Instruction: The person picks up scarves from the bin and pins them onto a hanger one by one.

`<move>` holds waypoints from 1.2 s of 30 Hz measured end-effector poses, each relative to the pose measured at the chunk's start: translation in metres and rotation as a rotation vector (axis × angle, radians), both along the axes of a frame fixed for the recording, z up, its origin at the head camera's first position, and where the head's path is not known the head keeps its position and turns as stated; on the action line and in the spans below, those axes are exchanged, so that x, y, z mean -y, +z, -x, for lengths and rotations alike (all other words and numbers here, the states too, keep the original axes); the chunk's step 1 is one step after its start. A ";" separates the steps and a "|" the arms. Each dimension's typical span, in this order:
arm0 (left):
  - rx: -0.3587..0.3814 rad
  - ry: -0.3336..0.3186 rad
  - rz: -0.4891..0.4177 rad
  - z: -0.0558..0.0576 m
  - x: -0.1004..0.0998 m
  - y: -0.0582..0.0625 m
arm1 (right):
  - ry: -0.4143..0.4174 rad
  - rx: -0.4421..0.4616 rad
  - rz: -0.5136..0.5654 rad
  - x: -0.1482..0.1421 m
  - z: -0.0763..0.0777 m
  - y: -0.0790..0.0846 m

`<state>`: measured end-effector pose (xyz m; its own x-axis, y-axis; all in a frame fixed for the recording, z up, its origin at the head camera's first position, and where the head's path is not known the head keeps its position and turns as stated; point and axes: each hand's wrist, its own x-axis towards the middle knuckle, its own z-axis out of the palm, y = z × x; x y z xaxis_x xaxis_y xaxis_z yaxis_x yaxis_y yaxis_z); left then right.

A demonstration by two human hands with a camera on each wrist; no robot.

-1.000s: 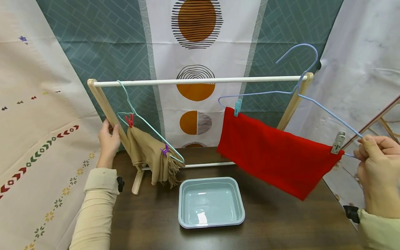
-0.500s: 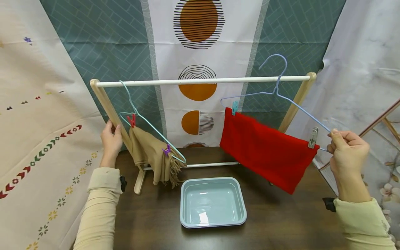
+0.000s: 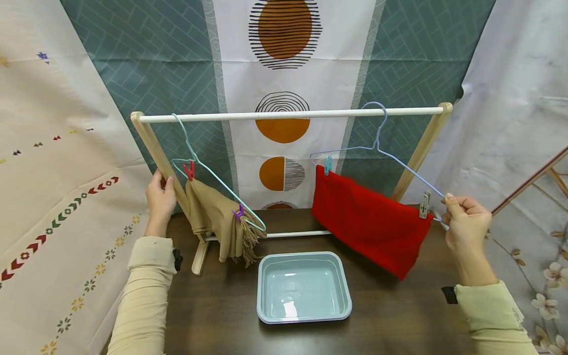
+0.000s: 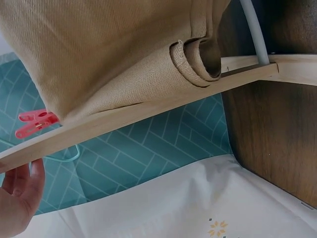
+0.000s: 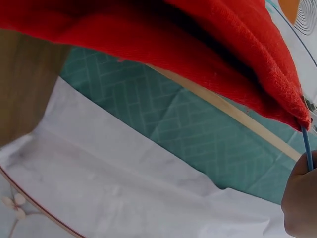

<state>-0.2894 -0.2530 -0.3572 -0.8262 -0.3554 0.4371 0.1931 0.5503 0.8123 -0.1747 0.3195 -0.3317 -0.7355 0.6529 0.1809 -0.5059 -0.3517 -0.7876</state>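
My right hand [image 3: 468, 224] pinches the right end of a blue wire hanger [image 3: 406, 167], tilted down toward that hand. A red cloth [image 3: 368, 212] hangs from it, clipped by a teal clothespin [image 3: 328, 165] and a metallic grey one [image 3: 424, 205]. The hanger's hook arches over the white rod [image 3: 284, 116] of a small wooden drying rack, its tip hidden behind the rod. My left hand [image 3: 160, 199] holds the rack's left post [image 3: 156, 148]; in the left wrist view the fingers [image 4: 35, 181] meet the post's lower edge.
A mint hanger [image 3: 219, 180] hangs at the rod's left with a tan fringed scarf [image 3: 213, 217], held by a red clothespin [image 3: 189, 170] and a purple one [image 3: 239, 212]. A pale blue basin [image 3: 304, 291] stands on the dark wooden table [image 3: 377, 315] in front.
My right hand has moved left and slightly down with the blue hanger and red cloth, bringing the hook from above the rod down to it. The left hand stays on the post.
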 end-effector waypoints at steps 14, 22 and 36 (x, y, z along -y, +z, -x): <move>-0.006 0.012 0.003 -0.001 0.001 -0.001 | -0.019 0.087 -0.143 -0.004 0.003 -0.021; -0.001 0.016 0.024 0.000 0.000 0.000 | -0.102 0.090 -0.345 -0.012 0.001 -0.032; -0.006 0.015 0.008 0.000 -0.001 0.001 | -0.025 0.172 -0.681 -0.009 -0.029 -0.043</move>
